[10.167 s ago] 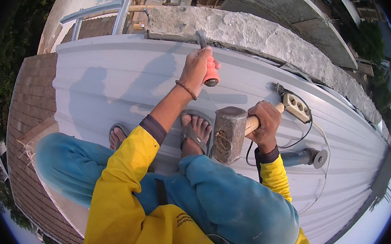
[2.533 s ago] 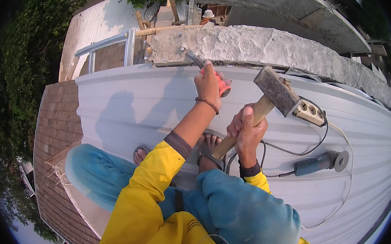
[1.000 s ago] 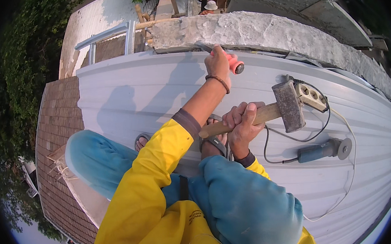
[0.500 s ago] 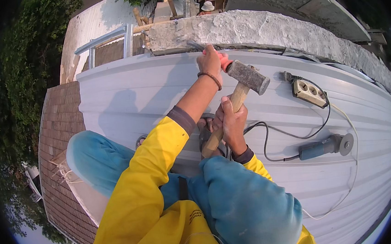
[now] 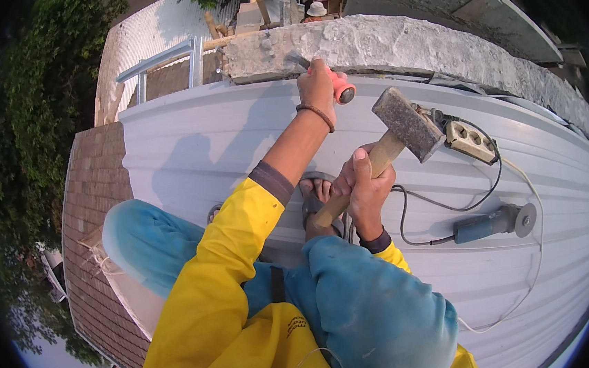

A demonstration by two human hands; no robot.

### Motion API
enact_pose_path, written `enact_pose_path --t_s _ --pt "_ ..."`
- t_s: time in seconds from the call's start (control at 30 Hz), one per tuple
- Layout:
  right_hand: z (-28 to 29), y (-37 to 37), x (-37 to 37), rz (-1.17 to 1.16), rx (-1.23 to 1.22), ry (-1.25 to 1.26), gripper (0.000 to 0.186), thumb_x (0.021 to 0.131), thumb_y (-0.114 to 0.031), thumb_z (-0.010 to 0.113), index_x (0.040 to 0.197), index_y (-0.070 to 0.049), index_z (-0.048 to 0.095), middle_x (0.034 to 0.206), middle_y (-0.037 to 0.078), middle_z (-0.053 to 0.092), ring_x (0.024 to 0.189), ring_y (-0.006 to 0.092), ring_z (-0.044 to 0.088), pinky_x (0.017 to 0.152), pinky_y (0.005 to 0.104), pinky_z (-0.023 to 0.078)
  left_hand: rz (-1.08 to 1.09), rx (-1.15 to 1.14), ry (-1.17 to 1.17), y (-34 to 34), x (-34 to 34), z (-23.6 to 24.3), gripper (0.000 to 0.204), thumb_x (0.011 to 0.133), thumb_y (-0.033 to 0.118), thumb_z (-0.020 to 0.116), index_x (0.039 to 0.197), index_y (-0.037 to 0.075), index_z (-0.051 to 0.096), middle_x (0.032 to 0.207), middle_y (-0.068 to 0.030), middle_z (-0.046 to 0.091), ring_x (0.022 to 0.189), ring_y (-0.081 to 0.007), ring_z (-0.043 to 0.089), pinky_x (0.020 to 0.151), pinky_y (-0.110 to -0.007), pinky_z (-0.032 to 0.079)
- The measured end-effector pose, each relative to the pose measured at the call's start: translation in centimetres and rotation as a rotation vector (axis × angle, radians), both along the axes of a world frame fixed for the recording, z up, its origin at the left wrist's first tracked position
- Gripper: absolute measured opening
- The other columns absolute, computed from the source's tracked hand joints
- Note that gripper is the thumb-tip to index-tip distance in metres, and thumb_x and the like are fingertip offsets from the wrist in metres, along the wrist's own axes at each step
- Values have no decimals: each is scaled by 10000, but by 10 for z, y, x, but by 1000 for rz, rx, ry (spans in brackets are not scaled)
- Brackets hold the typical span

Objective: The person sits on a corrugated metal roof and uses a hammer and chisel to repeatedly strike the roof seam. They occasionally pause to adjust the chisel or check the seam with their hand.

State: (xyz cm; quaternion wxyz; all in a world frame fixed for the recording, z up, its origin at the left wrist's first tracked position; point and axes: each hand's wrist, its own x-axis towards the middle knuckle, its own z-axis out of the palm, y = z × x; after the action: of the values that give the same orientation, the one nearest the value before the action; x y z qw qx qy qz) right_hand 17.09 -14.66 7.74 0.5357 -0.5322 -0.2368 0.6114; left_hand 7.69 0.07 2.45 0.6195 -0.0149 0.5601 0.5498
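The chisel (image 5: 334, 87), with its pink-red grip, is pressed against the lower edge of the rough concrete wall (image 5: 394, 41) where it meets the white corrugated metal roof (image 5: 195, 150). The left hand (image 5: 316, 85) is wrapped tight around that grip, arm stretched forward, a dark band on the wrist. Just to the right and a little nearer, the hammer (image 5: 406, 123) hangs in the air with its heavy grey head tilted, apart from the chisel's end. The right hand (image 5: 365, 185) is clenched around the lower part of the wooden handle, thumb up along it.

Under the hands, a sandalled foot (image 5: 315, 199) rests on the roof between the person's blue-trousered knees (image 5: 373, 309), and the yellow sleeve (image 5: 225, 272) fills the foreground. To the right, a cream power strip (image 5: 469, 141) lies on the sheet close behind the hammer head, its black cable looping down to a blue angle grinder (image 5: 495, 222) lying on its side well to the right. A thin white cord trails off toward the roof's lower edge. Beyond the wall, someone in a pale hat (image 5: 315, 9) is partly visible. Brown tiled roofing (image 5: 93, 220) and trees sit off to the left.
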Motion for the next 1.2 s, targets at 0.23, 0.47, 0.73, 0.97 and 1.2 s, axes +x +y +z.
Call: enact_pose_path --t_s 0.23,0.47,0.73,0.97,1.2 --pt "26 13 11 -238 435 61 271 1013 -218 630 1017 -10 455 669 36 501 516 83 432 434 266 376 116 -15 -129 8 -8 -1 208 974 232 553 1034 46 479 912 -61 503 875 -217 600 719 -468 576" --pt "-3 29 -15 204 -46 -180 199 1008 -187 630 942 -29 528 632 -15 481 483 64 434 426 256 369 178 -51 -243 37 -14 -11 254 952 239 513 1043 3 531 960 -103 586 859 -235 665 733 -426 592" --pt "20 25 -1 -293 269 117 179 1003 -123 613 982 -9 477 618 18 478 493 65 401 438 242 359 150 -67 -186 33 -12 -19 230 967 216 523 1100 36 468 995 -125 546 848 -244 624 756 -410 591" --pt "-7 29 -6 119 -229 -97 221 990 -197 655 927 -20 539 619 -20 501 461 61 475 411 248 373 116 -37 -58 27 -5 -19 301 983 260 547 1119 -5 501 1037 -108 542 965 -247 634 794 -425 599" --pt "6 23 -2 -298 277 151 245 1016 -218 631 953 -36 480 614 -2 456 475 81 399 432 257 366 175 -57 -76 29 -1 -19 284 977 252 534 1109 4 488 1038 -101 532 935 -241 622 799 -443 603"
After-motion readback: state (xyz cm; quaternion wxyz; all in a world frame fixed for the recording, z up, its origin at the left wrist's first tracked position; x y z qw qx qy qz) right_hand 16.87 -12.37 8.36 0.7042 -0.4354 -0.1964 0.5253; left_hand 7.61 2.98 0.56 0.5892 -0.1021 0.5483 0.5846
